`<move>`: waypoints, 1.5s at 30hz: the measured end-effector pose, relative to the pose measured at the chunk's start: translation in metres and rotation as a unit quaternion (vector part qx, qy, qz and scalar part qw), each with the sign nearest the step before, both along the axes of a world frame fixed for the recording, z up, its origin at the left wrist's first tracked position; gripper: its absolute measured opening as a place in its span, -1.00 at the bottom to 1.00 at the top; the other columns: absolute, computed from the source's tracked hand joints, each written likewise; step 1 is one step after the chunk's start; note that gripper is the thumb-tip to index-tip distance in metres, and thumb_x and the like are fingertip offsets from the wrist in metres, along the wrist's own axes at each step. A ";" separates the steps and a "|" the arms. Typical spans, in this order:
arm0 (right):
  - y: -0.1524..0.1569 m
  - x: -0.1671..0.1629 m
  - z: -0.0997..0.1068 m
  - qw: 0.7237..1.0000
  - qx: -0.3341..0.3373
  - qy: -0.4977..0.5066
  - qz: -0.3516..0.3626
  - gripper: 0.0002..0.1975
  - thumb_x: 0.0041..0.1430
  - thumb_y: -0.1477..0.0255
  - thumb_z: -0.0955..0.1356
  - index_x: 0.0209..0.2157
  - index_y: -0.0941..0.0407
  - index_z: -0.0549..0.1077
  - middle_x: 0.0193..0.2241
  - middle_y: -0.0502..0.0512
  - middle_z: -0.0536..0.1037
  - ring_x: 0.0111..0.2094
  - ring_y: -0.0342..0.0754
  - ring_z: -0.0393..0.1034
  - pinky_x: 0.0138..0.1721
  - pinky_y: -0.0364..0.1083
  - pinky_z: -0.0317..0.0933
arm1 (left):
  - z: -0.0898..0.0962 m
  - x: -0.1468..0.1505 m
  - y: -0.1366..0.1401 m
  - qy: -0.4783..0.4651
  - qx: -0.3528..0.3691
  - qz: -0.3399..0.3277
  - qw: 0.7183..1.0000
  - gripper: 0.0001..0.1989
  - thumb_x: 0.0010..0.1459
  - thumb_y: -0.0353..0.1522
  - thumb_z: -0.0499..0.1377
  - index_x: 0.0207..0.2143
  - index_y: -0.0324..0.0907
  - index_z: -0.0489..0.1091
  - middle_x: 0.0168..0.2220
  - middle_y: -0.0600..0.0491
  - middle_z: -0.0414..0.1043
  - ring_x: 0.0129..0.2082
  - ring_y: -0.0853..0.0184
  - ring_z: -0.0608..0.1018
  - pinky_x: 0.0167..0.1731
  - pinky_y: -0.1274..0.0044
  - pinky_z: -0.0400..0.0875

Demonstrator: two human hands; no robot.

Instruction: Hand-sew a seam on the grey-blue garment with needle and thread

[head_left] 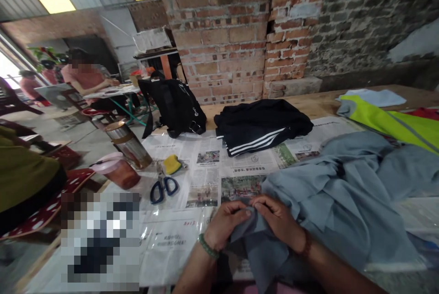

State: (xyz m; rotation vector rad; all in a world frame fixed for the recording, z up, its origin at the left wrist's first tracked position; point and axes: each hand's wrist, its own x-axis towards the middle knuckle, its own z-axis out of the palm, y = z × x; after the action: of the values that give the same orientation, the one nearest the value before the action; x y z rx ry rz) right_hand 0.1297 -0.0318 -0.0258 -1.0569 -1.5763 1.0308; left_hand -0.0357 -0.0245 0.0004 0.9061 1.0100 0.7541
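Grey-blue cloth (343, 193) is bunched on the desk (315, 102), spread to my right, with one edge pulled in front of me. My left hand (226, 223) and right hand (279, 221) both pinch that edge, fingertips nearly touching each other, thumbs on top. Both are closed on the fabric. There's a green bead bracelet (207, 246) on my left wrist.

Newspaper (206, 170) covers the desk under the cloth. Blue-handled scissors (163, 186) lie on it left of my hands, well apart, with a yellow item (171, 163) just beyond them. Further left: a brown jar with a pink lid (116, 170) and a metal flask (128, 145) beside it.

Far side: folded black garment with white stripes (260, 125), black backpack (174, 104) upright to its left. Hi-vis yellow vest (394, 122) at far right. A person (87, 77) sits at another table in the back left.
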 end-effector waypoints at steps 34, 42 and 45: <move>0.038 0.035 0.036 0.881 0.399 -0.238 0.092 -0.77 0.19 0.54 0.19 -0.15 0.09 0.36 -0.15 0.16 0.46 -0.03 -0.06 0.31 -0.05 -0.01 0.30 | -0.007 -0.007 -0.002 -0.026 -0.032 0.021 0.999 -0.73 -0.32 -0.28 0.39 -0.61 -0.27 0.42 -0.68 0.16 0.30 -0.70 0.54 0.25 -0.66 0.65 0.04; 0.057 0.048 0.023 0.864 0.403 -0.299 -0.039 -0.75 0.19 0.56 0.18 -0.12 0.12 0.34 -0.11 0.17 0.42 0.00 -0.05 0.27 0.01 0.04 0.26 | -0.005 -0.006 -0.001 -0.047 -0.043 0.043 0.997 -0.73 -0.36 -0.32 0.40 -0.63 -0.28 0.41 -0.70 0.17 0.32 -0.70 0.55 0.29 -0.67 0.67 0.08; 0.056 0.046 0.023 0.866 0.399 -0.299 -0.043 -0.75 0.19 0.56 0.17 -0.13 0.12 0.34 -0.10 0.17 0.41 -0.02 -0.05 0.28 0.00 0.03 0.26 | -0.003 -0.006 -0.001 -0.044 -0.038 0.041 0.997 -0.74 -0.36 -0.33 0.40 -0.63 -0.29 0.42 -0.70 0.16 0.33 -0.70 0.55 0.30 -0.68 0.67 0.09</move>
State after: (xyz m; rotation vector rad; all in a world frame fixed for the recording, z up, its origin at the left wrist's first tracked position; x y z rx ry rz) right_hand 0.1761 0.0242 -0.0029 -0.8549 -2.1375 -0.1062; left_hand -0.0421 -0.0260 -0.0027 0.7631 0.9965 0.8133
